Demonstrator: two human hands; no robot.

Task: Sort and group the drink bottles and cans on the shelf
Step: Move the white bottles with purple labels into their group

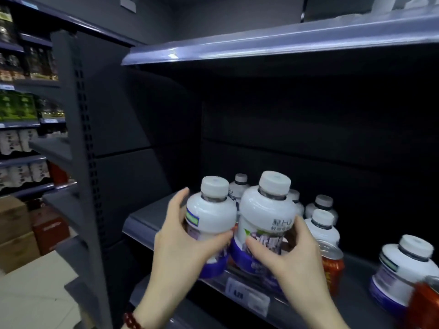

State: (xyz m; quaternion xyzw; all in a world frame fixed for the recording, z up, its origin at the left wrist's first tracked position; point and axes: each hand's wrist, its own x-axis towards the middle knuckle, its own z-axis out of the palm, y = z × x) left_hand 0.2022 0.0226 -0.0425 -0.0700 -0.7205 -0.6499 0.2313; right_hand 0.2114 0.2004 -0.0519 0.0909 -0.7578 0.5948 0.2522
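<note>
Two white bottles stand side by side at the shelf (147, 224) front edge. The left hand (187, 245) has its grip clamped on the left bottle (210, 219), the right hand (287, 255) on the right bottle (266, 214). More white bottles (322, 224) cluster at two o'clock, a red can (332, 267) at four o'clock.

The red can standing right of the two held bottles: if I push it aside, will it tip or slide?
The red can stands upright on the smooth shelf, so it likely slides. It looks taller than wide; a high push might tip it. Its metal wall seems stiff.
</note>
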